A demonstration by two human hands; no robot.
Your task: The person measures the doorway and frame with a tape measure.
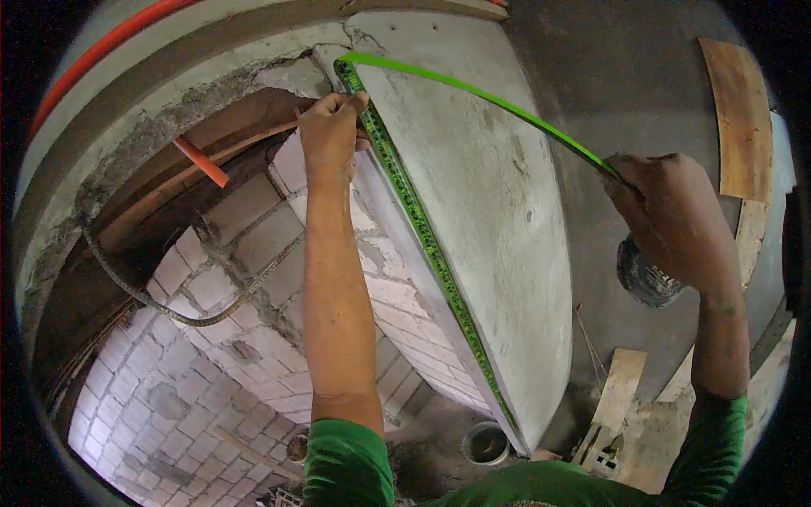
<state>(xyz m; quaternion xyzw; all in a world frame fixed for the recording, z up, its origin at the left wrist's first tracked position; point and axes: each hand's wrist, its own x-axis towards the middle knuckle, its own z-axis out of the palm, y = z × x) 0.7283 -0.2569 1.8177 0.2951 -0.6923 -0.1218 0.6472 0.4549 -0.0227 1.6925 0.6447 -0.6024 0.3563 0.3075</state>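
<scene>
A green tape measure blade (427,232) runs along the long edge of a pale grey slab (481,220), its dark markings showing. Close to the slab's upper corner the blade bends back, and its plain green side arcs over to the right. My left hand (331,131) pinches the blade against the slab edge just below that bend, thumb on top. Off to the right, my right hand (672,211) is closed around the other stretch of the blade. Whether a case sits inside that fist is hidden.
A block wall (190,359) stands below left. A bent rebar (198,321) and an orange pipe (201,162) stick out from the broken concrete edge. A bucket (486,444) stands on the floor below. Wooden boards (735,118) and a dark round object (646,275) are at right.
</scene>
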